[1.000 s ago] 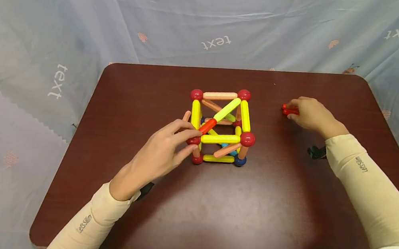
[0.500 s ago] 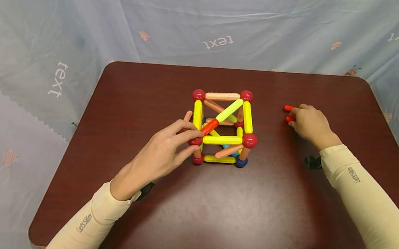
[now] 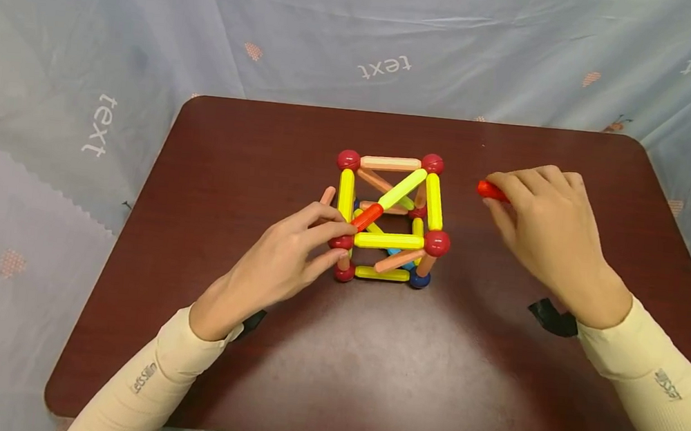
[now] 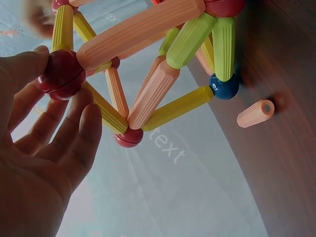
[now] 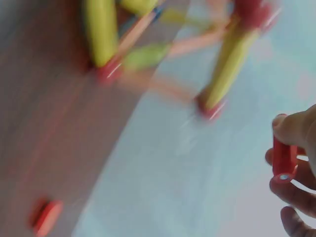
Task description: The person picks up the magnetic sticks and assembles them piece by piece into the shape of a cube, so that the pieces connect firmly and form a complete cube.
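A cube frame of magnetic rods (image 3: 389, 241) and balls stands on the table. My left hand (image 3: 279, 254) pinches the red ball (image 4: 61, 74) at its near left top corner between thumb and fingers. Across the top, a red rod (image 3: 367, 216) and a lime rod (image 3: 403, 188) lie end to end on a diagonal. Right of the frame, my right hand (image 3: 553, 232) holds another red magnetic rod (image 3: 491, 190) between thumb and fingers, above the table. The right wrist view shows this rod's end (image 5: 284, 176).
A loose peach rod (image 4: 256, 113) lies left of the frame. One more red rod (image 5: 48, 218) lies on the table, blurred in the right wrist view and hidden in the head view. A patterned curtain (image 3: 313, 32) hangs behind the dark table (image 3: 428, 390).
My right hand separated two red rods on the table, then lifted one and came nearer to me. My left hand stays at the same corner ball.
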A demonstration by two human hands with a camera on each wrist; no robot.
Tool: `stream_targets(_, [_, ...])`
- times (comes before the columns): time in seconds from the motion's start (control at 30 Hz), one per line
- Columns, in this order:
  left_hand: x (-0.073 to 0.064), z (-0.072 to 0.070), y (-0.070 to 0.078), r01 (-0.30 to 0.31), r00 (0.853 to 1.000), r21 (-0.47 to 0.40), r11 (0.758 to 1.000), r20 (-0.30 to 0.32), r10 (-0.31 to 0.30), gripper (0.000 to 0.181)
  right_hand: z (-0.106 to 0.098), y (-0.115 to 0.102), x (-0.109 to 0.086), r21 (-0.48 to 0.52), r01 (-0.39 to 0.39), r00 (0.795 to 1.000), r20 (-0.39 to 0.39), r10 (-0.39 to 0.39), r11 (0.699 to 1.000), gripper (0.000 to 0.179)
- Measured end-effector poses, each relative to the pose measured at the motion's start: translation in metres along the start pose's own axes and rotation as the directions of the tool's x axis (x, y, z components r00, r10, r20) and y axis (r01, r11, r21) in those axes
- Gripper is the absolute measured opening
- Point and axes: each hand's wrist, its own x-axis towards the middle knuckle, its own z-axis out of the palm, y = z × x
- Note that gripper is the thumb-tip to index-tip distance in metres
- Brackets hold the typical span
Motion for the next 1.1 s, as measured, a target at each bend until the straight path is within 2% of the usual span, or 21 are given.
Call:
stream_targets(0.1, [0.001, -0.001, 0.001, 0.006, 1.0, 0.002, 1.0, 0.017, -0.006, 0.036, -0.011, -0.037, -0.001, 0.043, 0.175, 0.983, -0.059, -0.172, 0.984, 0.027])
stream_targets(0.17, [0.001, -0.003, 0.0, 0.005, 1.0, 0.002, 1.0, 0.026, -0.005, 0.038, -0.009, -0.059, -0.005, 0.05, 0.289, 0.957, -0.037, -0.287, 0.956, 0.03])
stream_targets(0.27, [0.002, -0.004, 0.0, -0.008, 0.999, 0.0, 1.0, 0.034, 0.008, 0.04, 0.006, -0.085, -0.012, 0.028, 0.422, 0.906, 0.013, -0.423, 0.906, 0.032])
stream_targets(0.37, [0.002, -0.005, -0.001, -0.02, 0.999, -0.006, 1.0, 0.037, 0.02, 0.04, 0.027, -0.102, -0.017, -0.023, 0.524, 0.851, 0.064, -0.522, 0.852, 0.026])
stream_targets(0.5, [0.002, -0.006, -0.002, -0.013, 0.999, -0.013, 1.0, 0.047, 0.013, 0.039, 0.059, -0.118, -0.02, -0.079, 0.595, 0.802, 0.126, -0.584, 0.8, 0.018])
stream_targets(0.6, [0.001, -0.006, -0.001, 0.0, 0.998, -0.013, 1.0, 0.06, 0.0, 0.04, 0.078, -0.125, -0.023, -0.113, 0.611, 0.788, 0.179, -0.589, 0.783, 0.019])
stream_targets(0.73, [0.001, -0.005, -0.001, -0.001, 0.998, -0.013, 1.0, 0.066, 0.002, 0.041, 0.093, -0.128, -0.026, -0.158, 0.608, 0.79, 0.21, -0.576, 0.778, 0.019])
stream_targets(0.83, [0.002, -0.004, -0.002, -0.015, 0.998, -0.009, 1.0, 0.064, 0.016, 0.039, 0.097, -0.128, -0.026, -0.181, 0.61, 0.791, 0.202, -0.578, 0.772, 0.019])
stream_targets(1.0, [0.001, -0.005, -0.004, -0.016, 0.998, -0.012, 1.0, 0.063, 0.017, 0.036, 0.102, -0.127, -0.023, -0.191, 0.64, 0.768, 0.208, -0.606, 0.744, 0.02])
stream_targets(1.1, [0.0, -0.005, -0.004, -0.009, 0.998, -0.016, 1.0, 0.062, 0.01, 0.036, 0.104, -0.126, -0.021, -0.187, 0.644, 0.763, 0.226, -0.605, 0.742, 0.019])
